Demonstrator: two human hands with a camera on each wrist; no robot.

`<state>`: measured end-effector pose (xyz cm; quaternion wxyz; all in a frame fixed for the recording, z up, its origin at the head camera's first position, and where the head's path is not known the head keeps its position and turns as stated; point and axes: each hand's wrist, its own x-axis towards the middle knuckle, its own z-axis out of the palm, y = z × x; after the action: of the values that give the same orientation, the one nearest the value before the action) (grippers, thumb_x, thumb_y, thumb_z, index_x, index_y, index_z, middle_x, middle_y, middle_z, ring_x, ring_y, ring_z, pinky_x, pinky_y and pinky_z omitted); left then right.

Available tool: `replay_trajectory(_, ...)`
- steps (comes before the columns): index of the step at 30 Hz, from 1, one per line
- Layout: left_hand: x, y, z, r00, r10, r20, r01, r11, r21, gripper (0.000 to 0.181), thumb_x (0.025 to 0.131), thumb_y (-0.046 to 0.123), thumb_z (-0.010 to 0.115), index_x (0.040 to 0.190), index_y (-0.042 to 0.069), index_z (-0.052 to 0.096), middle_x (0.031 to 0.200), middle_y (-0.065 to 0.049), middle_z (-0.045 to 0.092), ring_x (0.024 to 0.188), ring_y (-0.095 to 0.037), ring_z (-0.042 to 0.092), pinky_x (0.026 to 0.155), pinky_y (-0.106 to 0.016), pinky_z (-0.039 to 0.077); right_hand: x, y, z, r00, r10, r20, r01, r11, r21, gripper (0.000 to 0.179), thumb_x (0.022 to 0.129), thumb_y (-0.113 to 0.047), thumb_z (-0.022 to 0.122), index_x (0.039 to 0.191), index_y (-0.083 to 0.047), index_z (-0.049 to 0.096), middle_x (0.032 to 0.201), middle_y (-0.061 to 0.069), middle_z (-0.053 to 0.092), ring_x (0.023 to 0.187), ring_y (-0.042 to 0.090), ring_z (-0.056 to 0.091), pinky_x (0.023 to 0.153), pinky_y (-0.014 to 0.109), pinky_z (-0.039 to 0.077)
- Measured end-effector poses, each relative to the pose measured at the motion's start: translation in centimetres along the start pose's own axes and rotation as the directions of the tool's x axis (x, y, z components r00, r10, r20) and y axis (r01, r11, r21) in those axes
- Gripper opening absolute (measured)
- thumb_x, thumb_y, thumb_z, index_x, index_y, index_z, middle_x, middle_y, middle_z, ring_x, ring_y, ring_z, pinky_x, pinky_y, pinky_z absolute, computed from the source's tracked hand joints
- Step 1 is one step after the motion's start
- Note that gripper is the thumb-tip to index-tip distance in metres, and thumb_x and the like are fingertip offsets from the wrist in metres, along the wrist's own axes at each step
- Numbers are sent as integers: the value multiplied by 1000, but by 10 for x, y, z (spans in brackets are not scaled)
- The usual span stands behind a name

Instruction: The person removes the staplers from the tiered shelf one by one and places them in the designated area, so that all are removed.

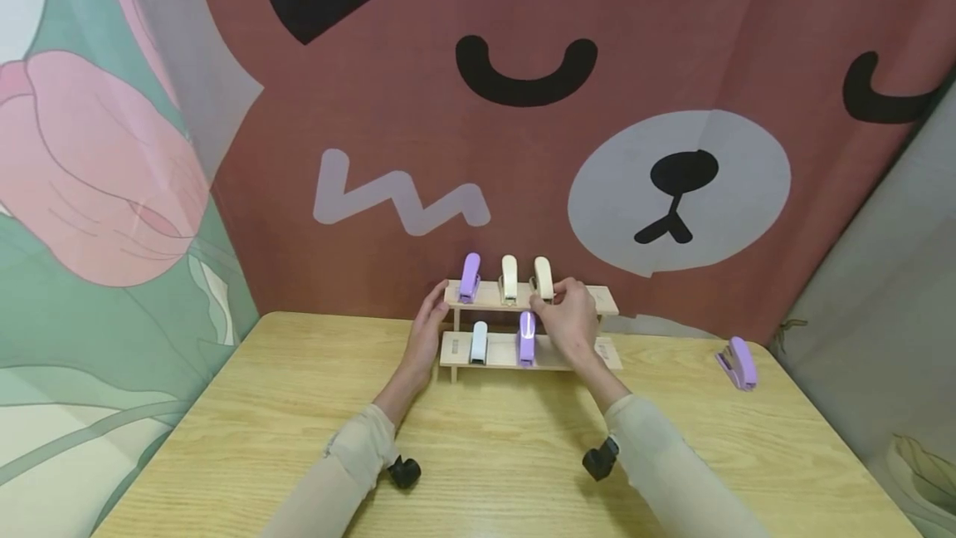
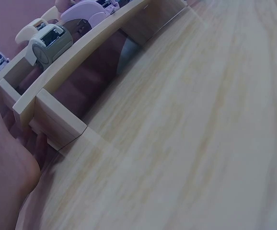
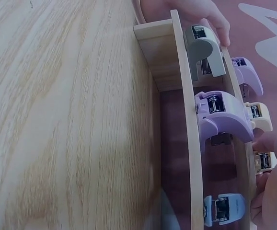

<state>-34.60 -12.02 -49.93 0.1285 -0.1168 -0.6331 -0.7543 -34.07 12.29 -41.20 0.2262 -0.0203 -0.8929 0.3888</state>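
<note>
On the upper tier of a two-tier wooden rack (image 1: 489, 294) stand a purple stapler (image 1: 469, 279), a cream stapler (image 1: 509, 281) and, to their right, another cream stapler (image 1: 543, 276). My right hand (image 1: 571, 318) pinches this rightmost one low down, between thumb and fingers. Along the rack's left end lies my left hand (image 1: 424, 339), its fingers extended and touching the end of the upper board. The lower tier holds a pale grey stapler (image 1: 479, 343), a purple stapler (image 1: 526, 339) and a light blue stapler (image 3: 225, 209), which my right hand hides in the head view.
A separate purple stapler (image 1: 739, 364) stands on the wooden table (image 1: 299, 422) near its right edge. Close behind the rack hangs a curtain (image 1: 388, 272) with a bear print. Grey fabric (image 1: 859, 289) drapes down at the right side.
</note>
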Motion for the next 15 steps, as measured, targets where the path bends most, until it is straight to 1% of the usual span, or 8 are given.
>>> replay_trajectory(5, 0, 0, 1, 1000, -7, -2, 7, 1000, 4, 47, 109, 36, 49, 155, 29, 46, 157, 7, 39, 146, -20, 30, 118, -48, 20, 0, 1, -2, 1000, 4, -4, -4, 1000, 21, 36, 83, -32, 82, 101, -5, 65, 93, 8, 59, 82, 26, 56, 68, 40, 46)
replay_trajectory(13, 0, 0, -1, 1000, -3, 7, 3, 1000, 4, 49, 109, 37, 49, 156, 26, 43, 160, 4, 36, 147, -22, 27, 119, -48, 16, 0, 1, -3, 1000, -24, -13, 25, 998, 53, 33, 84, -30, 81, 101, -5, 66, 92, 8, 56, 81, 26, 55, 68, 40, 44)
replay_trajectory(15, 0, 0, -1, 1000, -7, 4, 7, 1000, 10, 49, 109, 38, 49, 156, 27, 43, 160, 5, 36, 147, -22, 28, 119, -48, 17, -1, 1, -4, 999, -27, -17, 28, 998, 59, 33, 84, -30, 81, 100, -5, 66, 91, 8, 56, 80, 26, 54, 68, 40, 44)
